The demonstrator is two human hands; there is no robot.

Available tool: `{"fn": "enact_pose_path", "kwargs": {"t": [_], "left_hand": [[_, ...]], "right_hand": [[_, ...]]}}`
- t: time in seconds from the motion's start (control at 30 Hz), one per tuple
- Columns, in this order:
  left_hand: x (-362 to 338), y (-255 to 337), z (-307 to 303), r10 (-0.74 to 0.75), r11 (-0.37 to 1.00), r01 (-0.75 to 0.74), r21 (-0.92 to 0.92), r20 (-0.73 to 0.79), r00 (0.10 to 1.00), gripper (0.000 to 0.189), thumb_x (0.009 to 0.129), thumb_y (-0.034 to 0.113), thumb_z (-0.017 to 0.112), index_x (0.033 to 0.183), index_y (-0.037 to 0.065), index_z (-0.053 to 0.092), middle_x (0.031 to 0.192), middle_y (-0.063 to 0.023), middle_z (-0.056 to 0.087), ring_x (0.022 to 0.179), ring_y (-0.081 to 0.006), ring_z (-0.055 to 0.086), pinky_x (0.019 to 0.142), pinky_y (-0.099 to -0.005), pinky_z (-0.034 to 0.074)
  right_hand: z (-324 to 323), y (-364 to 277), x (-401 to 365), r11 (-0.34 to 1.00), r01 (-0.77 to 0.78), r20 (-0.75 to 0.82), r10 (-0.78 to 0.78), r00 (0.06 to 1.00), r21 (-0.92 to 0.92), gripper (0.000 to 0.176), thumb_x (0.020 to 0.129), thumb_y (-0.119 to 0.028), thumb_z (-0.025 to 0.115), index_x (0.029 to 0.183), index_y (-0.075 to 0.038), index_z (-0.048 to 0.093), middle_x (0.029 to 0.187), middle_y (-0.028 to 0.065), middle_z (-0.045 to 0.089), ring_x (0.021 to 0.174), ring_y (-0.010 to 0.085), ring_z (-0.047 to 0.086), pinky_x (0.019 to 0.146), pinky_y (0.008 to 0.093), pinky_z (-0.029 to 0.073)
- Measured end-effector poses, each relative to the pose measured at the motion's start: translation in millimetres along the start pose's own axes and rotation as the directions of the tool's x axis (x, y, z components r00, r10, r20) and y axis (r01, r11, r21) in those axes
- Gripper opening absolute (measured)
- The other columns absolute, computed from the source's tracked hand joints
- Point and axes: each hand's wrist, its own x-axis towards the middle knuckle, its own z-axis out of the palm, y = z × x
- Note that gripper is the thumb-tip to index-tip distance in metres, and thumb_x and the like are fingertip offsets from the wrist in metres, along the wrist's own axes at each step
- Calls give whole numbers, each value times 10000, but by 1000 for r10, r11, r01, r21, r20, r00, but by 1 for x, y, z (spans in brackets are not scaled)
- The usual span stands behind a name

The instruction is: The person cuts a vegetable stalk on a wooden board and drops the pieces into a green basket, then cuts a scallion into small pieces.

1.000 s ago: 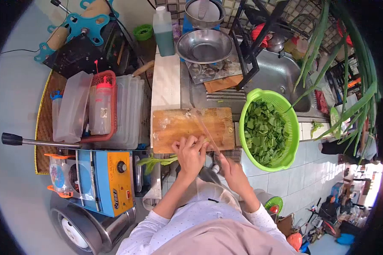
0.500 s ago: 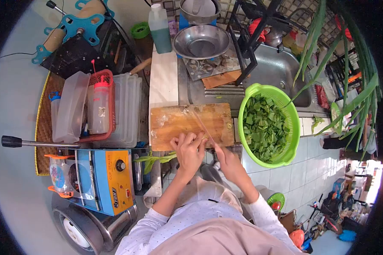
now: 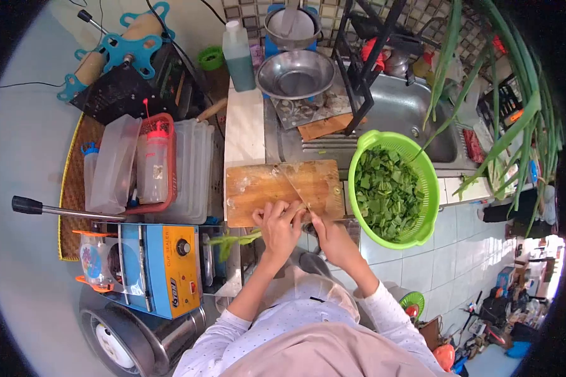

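A wooden cutting board (image 3: 255, 188) lies at the counter's near edge. My right hand (image 3: 334, 240) is closed round the handle of a knife (image 3: 294, 188), whose blade slants up and left across the board. Beside the blade, my left hand (image 3: 279, 227) presses down with curled fingers on green stems, mostly hidden under it. Leafy greens (image 3: 236, 240) stick out to the left of that hand, past the board's near edge. Right of the board stands a lime-green colander (image 3: 429, 207) full of chopped green leaves (image 3: 388, 191).
A metal sink (image 3: 402, 103) lies behind the colander, with a black rack (image 3: 356, 75) beside it. A steel bowl (image 3: 295, 75) and a bottle of green liquid (image 3: 238, 60) stand at the back. On the left is a blue and orange cup sealer (image 3: 181, 270). Long green leaves (image 3: 528, 113) hang at right.
The view has shifted slightly. The knife blade now stands steeper and edge-on, close to my left fingers. Both hands keep their holds.
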Motion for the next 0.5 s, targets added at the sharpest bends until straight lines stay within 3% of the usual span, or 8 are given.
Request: {"fn": "enact_pose_path", "kwargs": {"t": [0.07, 0.1, 0.13, 0.2, 0.27, 0.33, 0.5], "left_hand": [[-3, -2, 3, 4, 1000, -4, 10, -7, 1000, 183, 757, 214, 711, 932, 162, 706, 746, 19, 526, 761, -184, 491, 751, -398, 274], [-3, 0, 3, 1, 1000, -1, 5, -8, 1000, 183, 757, 214, 711, 932, 162, 706, 746, 19, 526, 761, -184, 491, 751, -398, 274], [-2, 2, 2, -4, 1000, 4, 12, -9, 1000, 177, 762, 217, 707, 931, 162, 706, 755, 17, 528, 770, -189, 494, 752, -401, 277], [-3, 2, -1, -4, 1000, 4, 29, -12, 1000, 171, 767, 220, 703, 929, 162, 706, 764, 15, 531, 779, -193, 496, 753, -405, 281], [-2, 1, -2, 11, 999, -11, 43, -12, 1000, 158, 783, 229, 691, 924, 161, 705, 793, 6, 533, 795, -202, 497, 764, -412, 287], [0, 1, -6, 26, 999, -25, 22, -25, 999, 157, 788, 232, 687, 926, 160, 705, 806, 2, 533, 798, -205, 496, 768, -415, 290], [-5, -5, -4, 79, 997, -78, 21, -33, 996, 176, 786, 234, 690, 942, 153, 705, 809, -9, 520, 789, -209, 488, 771, -419, 293]], "right_hand": [[-8, 3, -26, 980, -200, 99, 199, 975, 4, 431, 1020, -324, 323, 1127, 20, 559, 887, 268, 604, 794, 458, 577, 691, 478, 451], [-11, 4, -37, 992, -119, 23, 118, 993, 39, 449, 1016, -345, 337, 1035, 34, 578, 811, 260, 602, 739, 435, 584, 666, 464, 451], [-16, 5, -44, 992, -122, 24, 121, 992, 36, 449, 1016, -345, 337, 1035, 34, 578, 811, 260, 602, 739, 435, 584, 666, 464, 451], [-23, 0, -52, 953, -299, 65, 296, 953, 46, 490, 1012, -375, 344, 933, 42, 587, 705, 236, 577, 662, 386, 574, 645, 435, 449], [-29, -5, -52, 971, -217, 14, 217, 976, 103, 523, 1008, -398, 347, 872, 51, 579, 654, 216, 556, 614, 347, 541, 628, 418, 442], [-36, -10, -50, 932, -342, 50, 338, 940, 118, 479, 999, -386, 357, 1131, 6, 599, 815, 314, 594, 834, 484, 578, 726, 497, 446], [-33, -2, -58, 904, -367, 55, 364, 930, 219, 468, 1000, -375, 368, 1172, 4, 584, 814, 295, 600, 826, 447, 599, 725, 443, 460]]}}
